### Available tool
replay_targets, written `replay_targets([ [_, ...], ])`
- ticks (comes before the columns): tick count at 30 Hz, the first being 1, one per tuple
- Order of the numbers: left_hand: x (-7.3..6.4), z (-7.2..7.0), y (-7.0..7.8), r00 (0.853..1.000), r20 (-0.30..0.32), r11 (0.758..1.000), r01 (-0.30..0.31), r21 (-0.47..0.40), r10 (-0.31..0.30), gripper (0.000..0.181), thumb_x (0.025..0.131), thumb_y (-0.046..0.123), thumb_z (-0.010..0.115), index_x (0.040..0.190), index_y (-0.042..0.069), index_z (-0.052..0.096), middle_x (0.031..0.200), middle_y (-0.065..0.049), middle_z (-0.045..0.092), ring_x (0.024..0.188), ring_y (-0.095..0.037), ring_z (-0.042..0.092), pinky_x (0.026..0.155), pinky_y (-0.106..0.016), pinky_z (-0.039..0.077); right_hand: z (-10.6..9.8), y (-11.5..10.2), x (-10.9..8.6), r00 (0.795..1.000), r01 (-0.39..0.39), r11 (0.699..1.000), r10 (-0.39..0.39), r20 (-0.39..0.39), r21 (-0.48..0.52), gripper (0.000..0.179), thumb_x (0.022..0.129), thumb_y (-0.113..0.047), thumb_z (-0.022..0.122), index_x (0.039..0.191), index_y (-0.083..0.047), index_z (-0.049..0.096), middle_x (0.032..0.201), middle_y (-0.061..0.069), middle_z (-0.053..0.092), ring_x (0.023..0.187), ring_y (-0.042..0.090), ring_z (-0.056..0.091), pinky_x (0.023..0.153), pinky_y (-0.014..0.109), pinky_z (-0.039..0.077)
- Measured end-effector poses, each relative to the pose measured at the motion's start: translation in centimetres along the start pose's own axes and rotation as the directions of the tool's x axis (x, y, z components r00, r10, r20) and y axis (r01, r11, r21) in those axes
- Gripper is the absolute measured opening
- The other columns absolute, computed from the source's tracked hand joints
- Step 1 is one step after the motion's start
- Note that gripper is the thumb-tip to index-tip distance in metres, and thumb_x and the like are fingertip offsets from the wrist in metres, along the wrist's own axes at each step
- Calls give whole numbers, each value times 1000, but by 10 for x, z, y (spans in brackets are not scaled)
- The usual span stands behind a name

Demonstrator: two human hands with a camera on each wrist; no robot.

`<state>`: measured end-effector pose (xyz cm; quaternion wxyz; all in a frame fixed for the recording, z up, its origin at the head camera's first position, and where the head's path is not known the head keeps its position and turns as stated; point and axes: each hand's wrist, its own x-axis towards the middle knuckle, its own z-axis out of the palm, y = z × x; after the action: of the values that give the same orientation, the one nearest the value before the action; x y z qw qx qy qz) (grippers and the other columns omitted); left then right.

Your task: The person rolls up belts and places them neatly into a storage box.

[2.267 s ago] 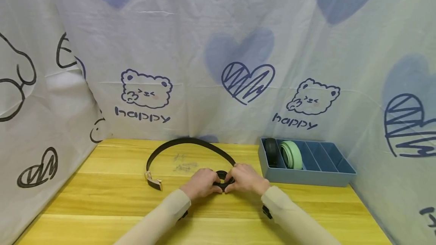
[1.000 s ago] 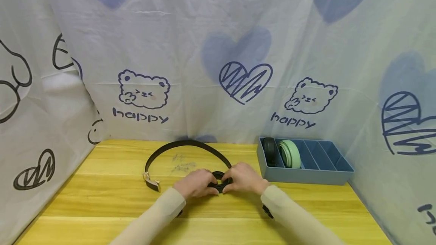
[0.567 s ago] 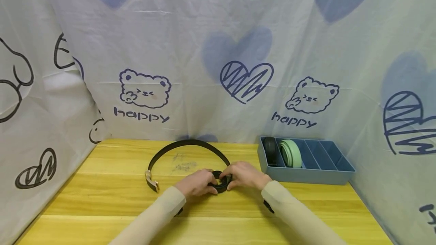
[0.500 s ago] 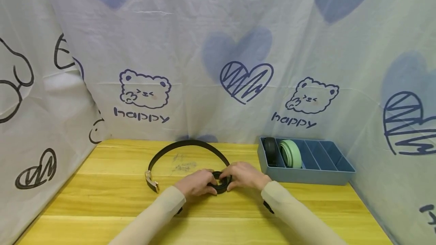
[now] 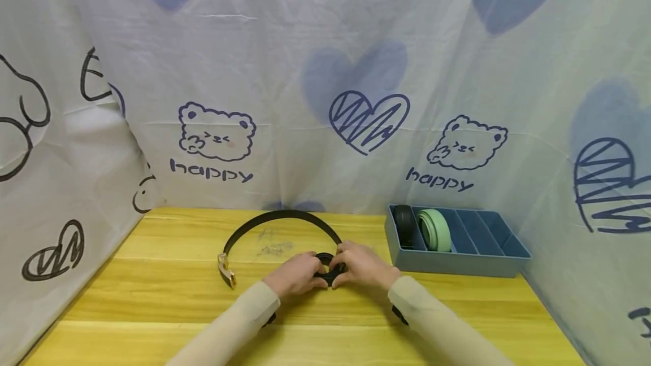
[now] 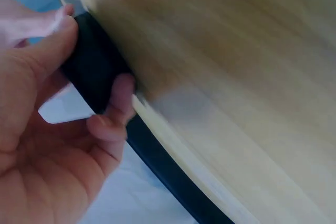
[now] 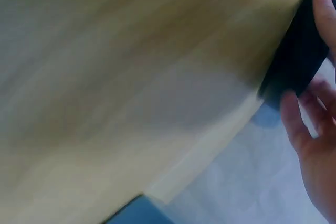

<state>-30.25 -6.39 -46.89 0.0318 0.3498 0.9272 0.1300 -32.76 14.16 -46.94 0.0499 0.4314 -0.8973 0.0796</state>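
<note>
A black belt (image 5: 282, 214) lies on the wooden table, one part rolled into a coil and the rest arching behind it to a gold-toned buckle (image 5: 224, 264) at the left. My left hand (image 5: 297, 274) grips the coil's left side, thumb in front and fingers at the back. On the coil's right side my right hand (image 5: 362, 265) pinches it with fingers and thumb. In the left wrist view the coiled belt (image 6: 97, 64) stands on edge between my fingers. The right wrist view shows the coil's dark side (image 7: 296, 51) with my right fingers around it.
A blue-grey divided box (image 5: 458, 264) stands at the back right of the table (image 5: 152, 309). Its left compartments hold a rolled black belt (image 5: 404, 226) and a rolled light green belt (image 5: 435, 231). A printed white cloth (image 5: 285, 72) hangs behind and at the sides.
Both hands stay at the coil, their fingers shifting slightly around it. The buckle end has turned and moved a little to the right since the earliest frame.
</note>
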Motion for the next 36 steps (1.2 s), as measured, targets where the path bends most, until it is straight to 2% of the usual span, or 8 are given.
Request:
replay_targets([
  [5,1,-1,-7,997,34,996,-66,-53,67,16,91,32,69,97,19,78,97,9,74,111,-21,63,95,-34,51,-2,8,-2,996,-28,990,16,83,137,34,78,-45,79,104,-23,76,110,-4,55,97,10,48,86,27,47],
  [9,1,-3,-12,992,78,994,-91,-59,96,19,91,32,68,104,20,77,110,5,72,125,-25,57,100,-35,49,-3,13,-2,993,-19,992,5,117,125,39,79,-45,79,112,-25,74,124,-3,59,113,13,50,97,34,48],
  [15,-1,-5,-11,990,105,995,-97,-21,99,22,91,35,68,108,22,76,126,-5,63,122,-22,57,96,-33,50,-6,15,-3,992,14,998,-22,123,64,39,78,-47,78,111,-25,75,118,-8,67,109,11,57,96,33,49],
  [19,-3,-5,-5,996,83,999,-41,34,38,29,91,40,69,111,21,75,135,-12,59,128,-28,53,98,-39,50,-7,13,-3,995,37,999,-39,87,23,36,76,-50,79,102,-25,77,106,-10,71,99,9,60,89,30,51],
  [22,-4,-2,1,999,39,995,-4,97,0,35,89,45,70,112,20,75,131,-13,59,121,-28,55,94,-40,52,-7,10,-4,998,49,999,-48,43,-15,38,74,-52,80,98,-24,78,98,-10,72,91,9,60,82,29,52],
  [27,-2,3,7,1000,-9,988,-7,153,8,31,88,43,71,110,21,75,116,-8,65,106,-24,59,87,-37,54,-4,4,-7,999,36,997,-35,5,-67,40,70,-57,79,90,-22,78,82,-9,60,75,6,49,67,21,44],
  [31,2,5,8,1000,-12,993,-20,116,22,23,88,34,73,108,22,75,109,-3,69,100,-21,63,86,-35,54,-2,-1,-9,1000,11,999,-10,11,-41,40,72,-58,77,83,-20,75,77,-9,46,70,4,40,61,18,36],
  [36,7,1,3,996,20,994,-88,71,87,22,87,27,75,107,18,76,102,3,71,94,-13,64,84,-28,54,-5,2,-10,997,-37,998,34,63,47,37,73,-55,78,89,-21,75,83,-8,43,76,6,40,67,20,35],
])
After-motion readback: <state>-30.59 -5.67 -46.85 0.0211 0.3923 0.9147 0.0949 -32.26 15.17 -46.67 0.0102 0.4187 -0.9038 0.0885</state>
